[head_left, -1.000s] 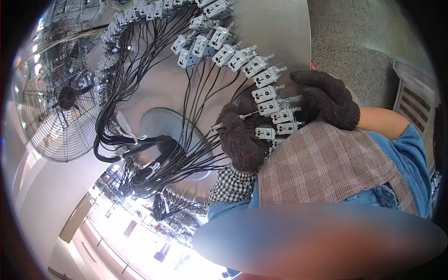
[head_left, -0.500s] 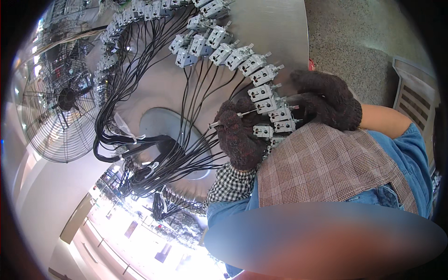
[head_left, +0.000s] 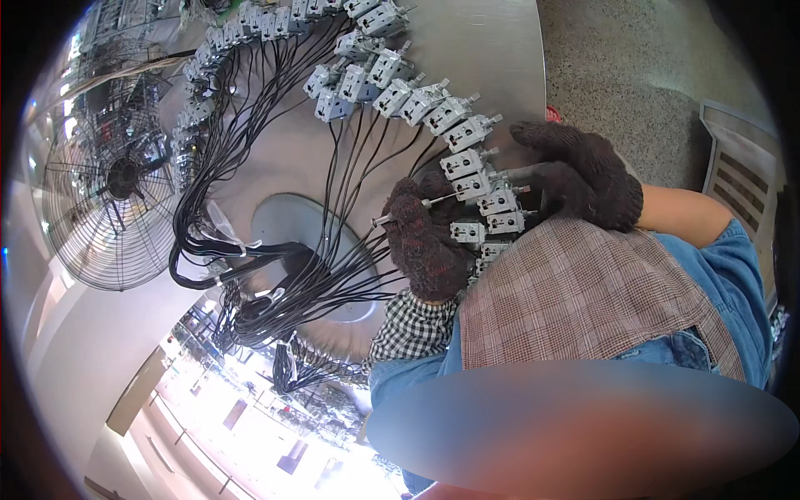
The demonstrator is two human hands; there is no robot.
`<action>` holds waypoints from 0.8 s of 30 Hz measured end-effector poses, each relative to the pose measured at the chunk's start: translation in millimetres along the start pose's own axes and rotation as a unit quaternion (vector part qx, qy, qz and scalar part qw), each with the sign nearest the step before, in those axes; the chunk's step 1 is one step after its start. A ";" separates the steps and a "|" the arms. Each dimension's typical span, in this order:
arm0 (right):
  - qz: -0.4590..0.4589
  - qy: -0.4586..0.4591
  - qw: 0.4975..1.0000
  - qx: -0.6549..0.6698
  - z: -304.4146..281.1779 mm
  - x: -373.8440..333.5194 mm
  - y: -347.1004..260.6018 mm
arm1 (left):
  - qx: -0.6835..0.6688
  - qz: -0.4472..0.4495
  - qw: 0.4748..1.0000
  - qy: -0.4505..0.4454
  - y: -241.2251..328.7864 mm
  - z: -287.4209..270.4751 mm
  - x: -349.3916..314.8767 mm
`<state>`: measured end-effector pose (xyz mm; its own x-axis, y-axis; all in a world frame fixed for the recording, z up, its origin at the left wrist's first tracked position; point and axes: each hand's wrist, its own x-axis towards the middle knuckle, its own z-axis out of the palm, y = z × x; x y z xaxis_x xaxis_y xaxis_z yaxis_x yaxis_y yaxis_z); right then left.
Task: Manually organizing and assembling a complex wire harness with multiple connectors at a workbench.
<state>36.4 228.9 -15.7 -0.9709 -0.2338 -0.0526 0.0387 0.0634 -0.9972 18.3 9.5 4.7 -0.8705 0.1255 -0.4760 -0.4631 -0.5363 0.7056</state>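
Note:
Both my hands wear dark brown knitted gloves. My left hand (head_left: 427,246) is closed around a thin metal rod tool (head_left: 382,221); its slim end reaches a grey connector block (head_left: 472,186). My right hand (head_left: 587,177) is on the other side of the same blocks, its lower fingers bent against their right ends and its upper finger stretched out above. Its exact grip is partly hidden. More grey blocks (head_left: 506,222) lie between the hands, close to my checked apron (head_left: 575,292). Black cables (head_left: 367,167) run from blocks in the row across the metal table.
A curved row of similar blocks (head_left: 400,92) lines the round metal table (head_left: 475,42). Bundled black cables (head_left: 250,317) gather at a round grey disc (head_left: 279,217) in the middle. At left stands a wire-caged fan (head_left: 121,179); at right, a slatted chair (head_left: 737,192).
The view has shifted slightly. My right hand and the blocks sit a touch further left in the picture. The rod tool stays in my left hand, its end still at the block.

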 end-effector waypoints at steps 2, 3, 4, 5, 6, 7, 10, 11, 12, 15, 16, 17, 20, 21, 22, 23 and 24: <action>0.076 0.008 0.995 0.066 3.1 0.0 4.0 | 0.019 0.034 0.999 0.001 -0.3 2.3 -1.6; 0.076 0.009 0.995 0.066 1.0 -1.2 3.4 | 0.019 0.034 0.999 0.000 1.1 -1.3 -0.6; 0.024 0.001 0.999 -0.032 -2.5 -0.6 -1.8 | 0.010 -0.016 0.999 -0.033 3.6 -8.3 1.2; -0.028 -0.009 0.991 -0.128 -3.1 0.3 -4.9 | 0.001 -0.064 0.996 -0.063 5.8 -13.3 1.1; -0.029 -0.008 0.991 -0.128 -3.2 0.4 -4.5 | 0.001 -0.064 0.996 -0.063 5.1 -13.4 1.1; -0.043 -0.001 0.992 -0.121 -2.7 0.7 -3.1 | -0.002 -0.050 0.997 -0.064 4.0 -13.1 0.9; -0.136 0.006 0.973 -0.185 -1.9 1.0 15.7 | -0.010 -0.016 1.000 -0.017 -1.8 -4.2 0.6; -0.213 0.007 0.944 -0.253 -2.1 1.1 20.8 | -0.016 0.003 0.999 0.030 -2.6 -1.5 0.3; -0.212 0.008 0.944 -0.254 -1.7 0.8 16.2 | -0.016 0.002 0.999 0.029 -3.2 -4.1 1.6; 0.050 -0.021 0.997 -0.049 -2.2 -0.5 0.0 | 0.008 -0.001 1.000 -0.003 -3.7 -10.7 3.7; 0.042 -0.028 0.997 -0.058 -3.3 -1.0 -0.4 | 0.027 0.012 1.000 -0.004 -2.9 -9.7 2.9; 0.033 -0.035 0.996 -0.068 -4.2 -1.1 -1.1 | 0.046 0.024 0.999 -0.005 -2.3 -9.2 2.3; -0.039 -0.015 0.996 -0.084 -5.0 4.2 -6.9 | 0.030 -0.060 0.995 -0.069 4.9 -19.9 1.8; -0.039 -0.015 0.996 -0.084 -5.2 4.2 -4.8 | 0.029 -0.060 0.995 -0.069 5.2 -19.7 1.8; -0.050 -0.016 0.995 -0.088 -5.3 4.0 -0.9 | 0.028 -0.066 0.995 -0.065 5.6 -19.0 1.7; -0.060 -0.017 0.994 -0.091 -5.3 3.9 1.2 | 0.027 -0.072 0.995 -0.060 6.0 -18.1 1.5; -0.060 -0.017 0.994 -0.091 -4.5 3.8 -1.1 | 0.027 -0.072 0.995 -0.060 5.8 -12.6 1.1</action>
<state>31.6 232.3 -14.5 -0.9573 -0.2823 0.0616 -0.1235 0.2073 -0.9704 16.8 -3.9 1.7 -0.8063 0.2991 -0.5102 -0.5903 -0.4601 0.6632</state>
